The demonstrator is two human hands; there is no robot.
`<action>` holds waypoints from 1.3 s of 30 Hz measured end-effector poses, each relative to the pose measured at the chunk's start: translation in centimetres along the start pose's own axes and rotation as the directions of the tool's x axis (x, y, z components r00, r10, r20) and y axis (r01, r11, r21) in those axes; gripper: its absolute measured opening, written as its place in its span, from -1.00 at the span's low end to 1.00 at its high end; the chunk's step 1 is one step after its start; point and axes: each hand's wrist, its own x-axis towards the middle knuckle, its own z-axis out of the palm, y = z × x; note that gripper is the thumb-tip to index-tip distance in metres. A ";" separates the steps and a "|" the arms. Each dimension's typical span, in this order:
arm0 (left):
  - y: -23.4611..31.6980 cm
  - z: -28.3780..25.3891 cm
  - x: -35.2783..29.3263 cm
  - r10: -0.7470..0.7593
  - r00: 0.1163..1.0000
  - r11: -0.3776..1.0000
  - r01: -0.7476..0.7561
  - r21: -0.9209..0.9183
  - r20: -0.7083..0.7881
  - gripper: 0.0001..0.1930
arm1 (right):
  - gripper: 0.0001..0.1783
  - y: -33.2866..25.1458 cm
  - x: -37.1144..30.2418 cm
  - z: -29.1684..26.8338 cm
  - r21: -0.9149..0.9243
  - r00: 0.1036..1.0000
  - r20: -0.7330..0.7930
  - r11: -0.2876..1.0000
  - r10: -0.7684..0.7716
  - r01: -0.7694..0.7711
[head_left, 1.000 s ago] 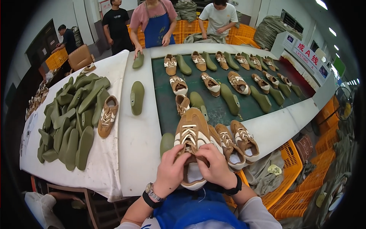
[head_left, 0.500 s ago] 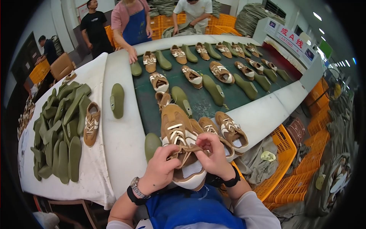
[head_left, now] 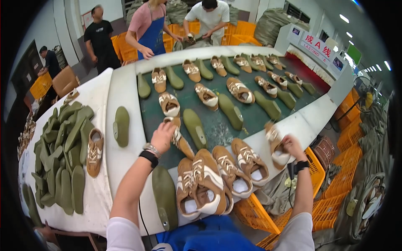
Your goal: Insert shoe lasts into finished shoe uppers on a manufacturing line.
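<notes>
My left hand [head_left: 162, 137] is closed over the upper end of a brown and white sneaker [head_left: 182, 142] at the near edge of the green belt. Off to the right, my right hand [head_left: 294, 148] grips another brown and white sneaker [head_left: 277, 147], blurred by motion, above the table's right edge. Between my arms, several similar laced sneakers [head_left: 206, 178] stand close together, toes pointing away from me. A green shoe last [head_left: 165, 196] lies beside them, near my left forearm. Another green last [head_left: 195, 127] rests on the belt right of my left hand.
Rows of sneakers and lasts cover the green belt [head_left: 213, 123]. At left, a pile of green lasts [head_left: 63, 146] and one sneaker [head_left: 95, 151] lie on white cloth. Orange crates [head_left: 255, 215] stand at right. Co-workers [head_left: 150, 31] stand beyond the table.
Both hands have left the sneaker they held together at its opening. My left hand moved forward to a belt sneaker; my right swung right with a sneaker. A co-worker's hand left a last.
</notes>
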 end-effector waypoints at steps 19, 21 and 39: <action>10.0 -13.9 -6.2 -0.426 0.899 0.049 0.140 -0.989 0.106 -0.70 | -0.19 -32.7 -7.1 8.5 0.294 0.744 -0.078 0.697 -0.664 0.654; 12.7 -14.6 -7.5 -0.408 0.903 -0.144 0.080 -0.986 0.133 -0.65 | -0.18 -35.3 -7.3 10.4 0.354 0.728 -0.021 0.676 -0.685 0.647; 10.7 -14.5 -15.9 -0.508 0.763 0.555 -0.065 -0.829 -0.400 -0.44 | -0.23 -39.1 -9.2 16.6 0.854 0.875 0.105 0.494 -0.473 0.165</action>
